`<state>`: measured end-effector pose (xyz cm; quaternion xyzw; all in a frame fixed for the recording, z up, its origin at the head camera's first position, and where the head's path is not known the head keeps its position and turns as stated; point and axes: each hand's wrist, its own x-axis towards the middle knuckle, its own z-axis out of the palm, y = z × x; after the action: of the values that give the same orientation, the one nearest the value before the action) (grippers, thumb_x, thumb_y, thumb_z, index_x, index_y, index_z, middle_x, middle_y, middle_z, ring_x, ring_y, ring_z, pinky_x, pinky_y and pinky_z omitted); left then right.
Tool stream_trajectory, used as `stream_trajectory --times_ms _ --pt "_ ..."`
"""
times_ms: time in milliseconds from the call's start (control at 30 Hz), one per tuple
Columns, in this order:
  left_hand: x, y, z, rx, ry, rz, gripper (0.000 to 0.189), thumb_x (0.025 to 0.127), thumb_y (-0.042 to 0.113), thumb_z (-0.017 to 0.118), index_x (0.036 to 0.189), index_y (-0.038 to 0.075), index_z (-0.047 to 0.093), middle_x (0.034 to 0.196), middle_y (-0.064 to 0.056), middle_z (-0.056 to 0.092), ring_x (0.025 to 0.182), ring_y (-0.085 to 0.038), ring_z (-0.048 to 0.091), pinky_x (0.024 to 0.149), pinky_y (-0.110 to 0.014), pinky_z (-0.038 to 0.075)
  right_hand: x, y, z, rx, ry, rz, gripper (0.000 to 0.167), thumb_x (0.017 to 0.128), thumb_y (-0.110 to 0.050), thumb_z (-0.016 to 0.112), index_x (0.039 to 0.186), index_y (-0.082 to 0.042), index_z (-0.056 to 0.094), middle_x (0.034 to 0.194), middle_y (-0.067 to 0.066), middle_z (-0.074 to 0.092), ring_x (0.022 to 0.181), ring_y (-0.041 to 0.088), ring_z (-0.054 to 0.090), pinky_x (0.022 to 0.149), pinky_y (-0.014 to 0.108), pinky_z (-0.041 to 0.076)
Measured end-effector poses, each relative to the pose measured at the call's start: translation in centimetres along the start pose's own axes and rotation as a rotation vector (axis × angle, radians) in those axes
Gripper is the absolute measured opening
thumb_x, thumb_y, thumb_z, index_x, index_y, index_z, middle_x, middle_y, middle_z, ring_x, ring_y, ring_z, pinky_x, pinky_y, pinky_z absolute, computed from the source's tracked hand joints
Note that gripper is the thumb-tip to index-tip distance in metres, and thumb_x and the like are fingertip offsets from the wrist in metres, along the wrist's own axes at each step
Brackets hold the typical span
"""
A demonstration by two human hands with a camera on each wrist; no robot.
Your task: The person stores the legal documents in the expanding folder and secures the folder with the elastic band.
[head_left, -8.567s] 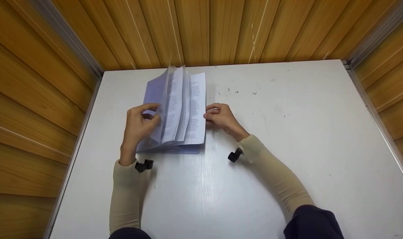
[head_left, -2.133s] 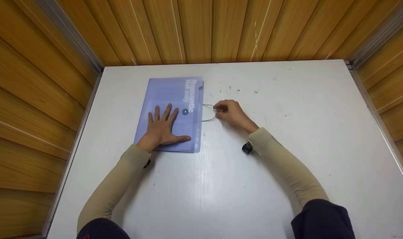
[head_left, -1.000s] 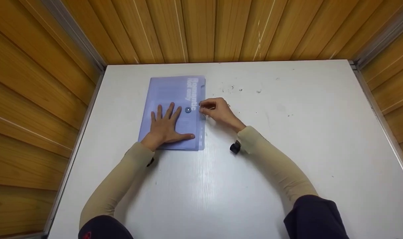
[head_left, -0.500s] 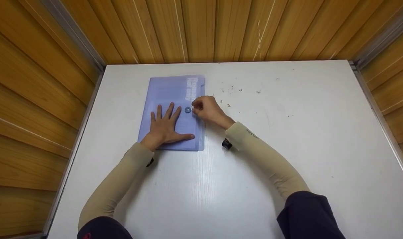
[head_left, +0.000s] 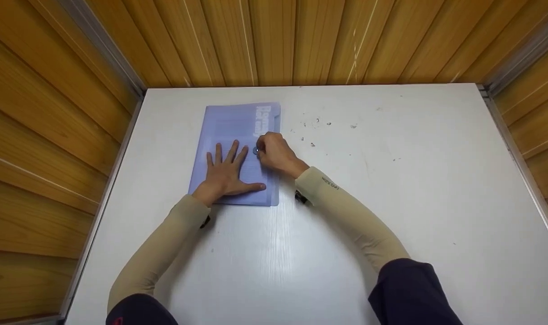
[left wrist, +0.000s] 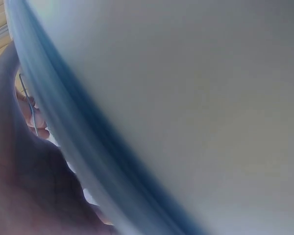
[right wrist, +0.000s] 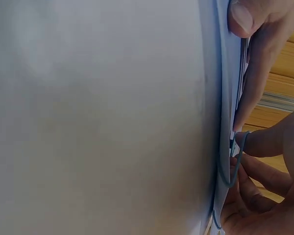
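A translucent purple document folder (head_left: 226, 122) with white lettering lies closed on the white table. My left hand (head_left: 224, 176) rests flat on it, fingers spread. At its right part, my right hand (head_left: 276, 153) pinches a thin elastic cord (right wrist: 230, 185) beside the round grey-blue button (head_left: 255, 150), which the fingertips partly cover. In the right wrist view the cord loops around the folder's edge up to the right thumb and finger. The left wrist view shows the cord (left wrist: 30, 105) stretched near the right fingertips; the folder's edge blurs across it.
The white table (head_left: 391, 203) spreads to the right and in front of the folder, with small dark marks (head_left: 329, 123) on its surface. Wood-plank walls (head_left: 274, 40) with metal corner rails enclose the back and sides.
Papers in the open folder were handled earlier; now the flap is down. My right hand has pulled the cord from beyond the right edge leftward to the button. The left hand stays put lately.
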<state>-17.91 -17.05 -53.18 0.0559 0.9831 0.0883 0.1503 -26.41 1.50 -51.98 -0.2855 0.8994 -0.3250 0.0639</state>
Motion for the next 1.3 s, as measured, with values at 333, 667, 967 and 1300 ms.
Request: stream_trajectory --times_ms 333,667,967,1300 --pt "-0.1 -0.1 0.1 -0.013 0.016 0.023 0.136 0.071 0.101 0.053 0.173 0.026 0.004 0.181 -0.008 -0.008 0.161 -0.054 -0.015 0.123 -0.078 -0.007 0.8 -0.7 0.8 -0.132 -0.002 0.028 0.014 0.091 -0.008 0.067 0.098 0.001 0.075 0.1 0.015 0.068 0.093 0.032 0.066 0.085 0.046 0.058" --pt "0.0 -0.2 -0.2 -0.006 0.016 0.027 0.136 0.071 0.101 0.053 0.174 0.026 0.005 0.181 -0.007 -0.008 0.161 -0.055 -0.014 0.123 -0.079 -0.005 1.6 -1.1 0.8 -0.188 -0.017 0.036 0.014 0.087 -0.009 0.064 0.093 -0.001 0.073 0.098 0.014 0.07 0.091 0.034 0.068 0.083 0.048 0.059" --pt "-0.1 -0.1 -0.1 0.0 0.005 0.011 0.136 0.07 0.103 0.051 0.173 0.028 0.003 0.181 -0.006 -0.008 0.161 -0.053 -0.014 0.124 -0.078 -0.004 1.8 -1.0 1.0 -0.193 -0.019 0.037 0.016 0.085 -0.01 0.064 0.093 0.0 0.073 0.099 0.017 0.072 0.093 0.036 0.07 0.085 0.049 0.059" --pt "-0.1 -0.1 -0.1 0.003 0.003 0.006 0.136 0.07 0.103 0.05 0.173 0.029 0.002 0.181 -0.005 -0.008 0.161 -0.053 -0.014 0.124 -0.078 -0.004 1.3 -0.5 1.1 -0.175 -0.016 0.018 0.019 0.089 -0.013 0.067 0.101 0.001 0.073 0.103 0.017 0.07 0.097 0.036 0.069 0.089 0.047 0.058"
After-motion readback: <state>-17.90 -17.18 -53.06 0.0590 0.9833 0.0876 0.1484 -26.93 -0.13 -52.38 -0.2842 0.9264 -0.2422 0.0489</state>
